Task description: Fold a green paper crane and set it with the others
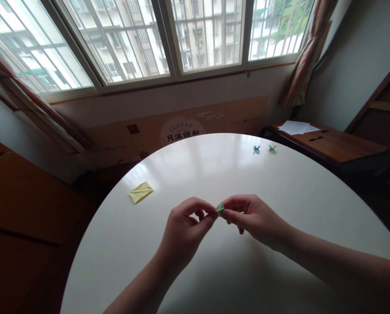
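Observation:
A small piece of folded green paper (pixel 220 208) is held above the white table, pinched between both hands. My left hand (pixel 188 226) grips its left side with thumb and index finger. From the right, my right hand (pixel 252 218) pinches the other side the same way, its remaining fingers curled below. The fingertips cover much of the paper, so its exact folded shape is hard to make out. At the far right of the table stand a teal origami crane (pixel 257 149) and a green origami crane (pixel 272 148). A yellow paper sheet (pixel 141 192) lies to the left, creased.
The round white table (pixel 116 261) spans the space before me. Behind it are a printed cardboard panel (pixel 237 117) and barred windows (pixel 208 35). A brown wooden desk (pixel 352 146) at the right carries white papers (pixel 298 127) and a dark pen (pixel 315 138).

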Tool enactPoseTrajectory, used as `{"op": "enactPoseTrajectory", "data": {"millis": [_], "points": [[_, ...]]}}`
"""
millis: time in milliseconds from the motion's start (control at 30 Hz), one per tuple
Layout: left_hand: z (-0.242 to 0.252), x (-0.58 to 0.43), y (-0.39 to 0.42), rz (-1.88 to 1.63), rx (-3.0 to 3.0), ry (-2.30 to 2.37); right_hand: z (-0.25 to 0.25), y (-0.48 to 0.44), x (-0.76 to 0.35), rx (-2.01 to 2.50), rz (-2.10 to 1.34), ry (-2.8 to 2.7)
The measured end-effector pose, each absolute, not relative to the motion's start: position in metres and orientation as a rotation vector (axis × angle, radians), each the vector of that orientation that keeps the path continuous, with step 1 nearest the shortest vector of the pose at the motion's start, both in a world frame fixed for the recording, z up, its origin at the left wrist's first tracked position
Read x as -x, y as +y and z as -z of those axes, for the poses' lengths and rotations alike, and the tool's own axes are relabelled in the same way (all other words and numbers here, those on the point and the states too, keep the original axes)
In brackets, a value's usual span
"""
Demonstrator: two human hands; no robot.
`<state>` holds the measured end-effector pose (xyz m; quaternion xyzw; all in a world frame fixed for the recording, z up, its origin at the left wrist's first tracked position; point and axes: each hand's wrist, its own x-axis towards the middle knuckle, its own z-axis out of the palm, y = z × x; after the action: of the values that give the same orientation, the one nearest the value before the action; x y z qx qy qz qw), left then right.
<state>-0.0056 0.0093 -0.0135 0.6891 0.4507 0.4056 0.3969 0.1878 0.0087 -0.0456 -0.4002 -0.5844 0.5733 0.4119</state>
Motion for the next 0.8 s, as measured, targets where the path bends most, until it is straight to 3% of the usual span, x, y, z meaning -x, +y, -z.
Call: {"op": "enactPoseTrajectory", "data": {"millis": [167,333,800], "points": [[0.0105,0.0089,0.0111,-1.227,-1.962,1.074,0.0373,0.0078,-0.1906,1.042,-1.524,-1.358],[0.0046,0.0111,0.0084,-1.197,-2.144,0.953,0.0356,0.0072,-0.1907,0.897,-1.737,-1.327],[0.0117,0.0102,0.0118,-1.221,-2.19,0.837,0.0398,0.0078,-0.1883,0.907,-1.728,-1.305]]}}
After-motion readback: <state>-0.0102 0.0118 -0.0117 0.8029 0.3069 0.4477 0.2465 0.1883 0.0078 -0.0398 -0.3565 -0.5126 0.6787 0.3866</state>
